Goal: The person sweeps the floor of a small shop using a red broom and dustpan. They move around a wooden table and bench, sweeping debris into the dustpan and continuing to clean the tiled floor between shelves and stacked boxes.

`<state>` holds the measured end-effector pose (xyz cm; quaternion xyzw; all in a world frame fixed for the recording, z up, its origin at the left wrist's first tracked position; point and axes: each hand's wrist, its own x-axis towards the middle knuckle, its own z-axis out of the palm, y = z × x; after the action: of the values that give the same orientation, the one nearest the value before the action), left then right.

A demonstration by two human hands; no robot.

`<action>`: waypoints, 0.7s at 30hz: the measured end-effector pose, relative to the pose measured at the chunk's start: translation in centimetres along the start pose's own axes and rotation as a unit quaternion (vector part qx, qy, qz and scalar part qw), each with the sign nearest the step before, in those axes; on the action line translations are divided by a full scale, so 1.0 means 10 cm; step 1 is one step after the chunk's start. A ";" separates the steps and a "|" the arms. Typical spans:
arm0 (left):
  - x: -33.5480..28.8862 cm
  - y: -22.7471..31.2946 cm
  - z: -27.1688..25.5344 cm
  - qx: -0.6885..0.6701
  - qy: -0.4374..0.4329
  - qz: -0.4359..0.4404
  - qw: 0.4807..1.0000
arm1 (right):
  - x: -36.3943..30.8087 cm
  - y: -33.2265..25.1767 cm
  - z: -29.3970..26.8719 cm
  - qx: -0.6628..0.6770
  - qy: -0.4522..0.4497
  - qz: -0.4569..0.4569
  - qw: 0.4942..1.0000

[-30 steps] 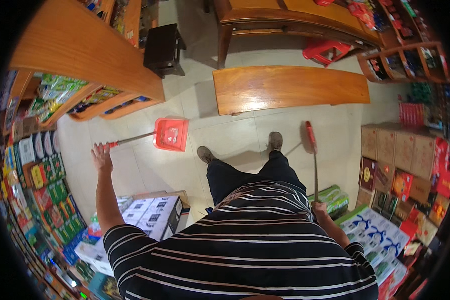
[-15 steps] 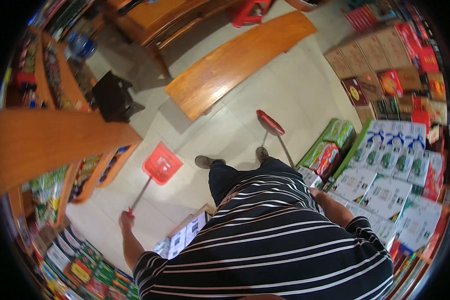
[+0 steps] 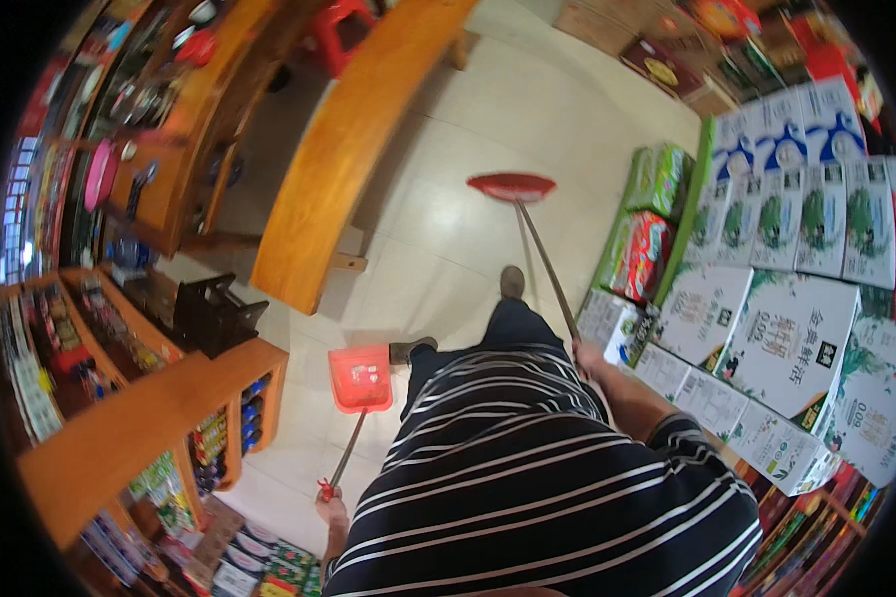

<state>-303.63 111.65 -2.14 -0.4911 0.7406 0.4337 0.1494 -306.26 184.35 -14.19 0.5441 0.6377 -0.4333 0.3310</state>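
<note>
A long-handled red dustpan [image 3: 359, 376] is in my left hand [image 3: 333, 507], whose fingers are wrapped round the red top of its stick. The pan is by my left shoe, with some small pale bits visible in it. My right hand [image 3: 589, 358] is closed on the long stick of a broom [image 3: 513, 186]. Its red head is on the pale tiled floor ahead of my right shoe, and the stick slants from there back to my hand. Both forearms come out of striped short sleeves.
A wooden bench [image 3: 343, 159] runs along the left ahead, with a dark stool [image 3: 216, 313] and a wooden counter [image 3: 159, 428] nearer. White cartons [image 3: 777, 343] are stacked at the right, beside green and red packs [image 3: 639, 257]. Goods-filled shelves [image 3: 80, 338] line the left.
My view has turned right and moved forward, with one foot stepping ahead. The broom head has swung left and forward of me; the dustpan has come closer to my left leg.
</note>
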 end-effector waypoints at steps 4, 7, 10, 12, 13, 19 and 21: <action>-0.29 0.16 0.55 0.026 -0.053 0.063 0.996 | 0.56 -0.54 -0.82 0.083 -0.034 0.045 0.995; -0.41 0.50 1.37 0.086 0.044 0.131 0.987 | 0.97 -0.96 -1.32 0.098 -0.036 0.034 0.994; -0.70 1.29 1.89 -0.165 -0.207 -0.080 0.961 | 1.37 -1.42 -1.73 -0.011 -0.059 -0.036 0.998; -0.99 1.75 2.51 0.137 -0.068 0.116 0.981 | 1.68 -1.76 -1.93 0.035 -0.027 0.009 0.999; -1.11 1.97 2.82 0.111 -0.040 0.131 0.984 | 1.84 -1.95 -2.01 0.038 -0.038 -0.005 0.999; -1.11 3.08 4.31 -0.060 -0.217 0.110 0.968 | 2.48 -3.14 -2.67 -0.017 0.009 -0.109 0.994; -1.04 3.37 4.84 0.016 -0.196 0.097 0.976 | 2.61 -3.68 -2.93 -0.098 0.025 -0.119 0.988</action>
<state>-337.48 160.83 -6.70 -0.3198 0.7478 0.5220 0.2571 -345.89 220.56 -18.57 0.4397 0.7452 -0.3917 0.3128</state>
